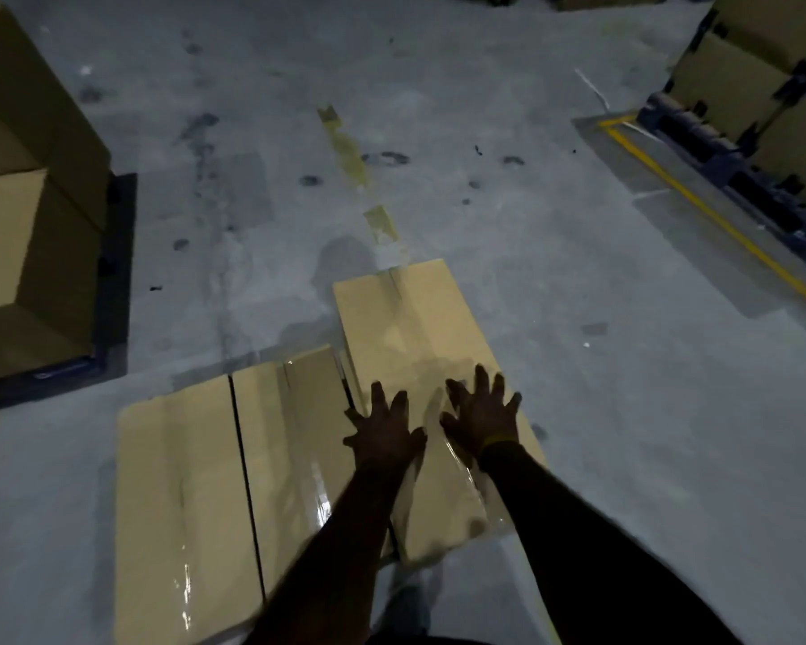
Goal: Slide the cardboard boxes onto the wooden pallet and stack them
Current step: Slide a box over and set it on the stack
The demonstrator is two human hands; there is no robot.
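Three long tan cardboard boxes lie on the grey floor below me. My left hand (385, 423) and my right hand (482, 409) rest flat, fingers spread, on the top of the rightmost box (406, 318), which reaches farther ahead than the others. Beside it on the left lie the middle box (299, 439) and the left box (178, 495), both with shiny tape on top. A dark pallet (117, 290) at the left carries stacked cardboard boxes (33, 216).
At the right, more stacked boxes (764, 72) stand on a dark pallet (727, 169) behind a yellow floor line (717, 216). Worn yellow tape marks (345, 151) run up the concrete floor ahead, between the two stacks.
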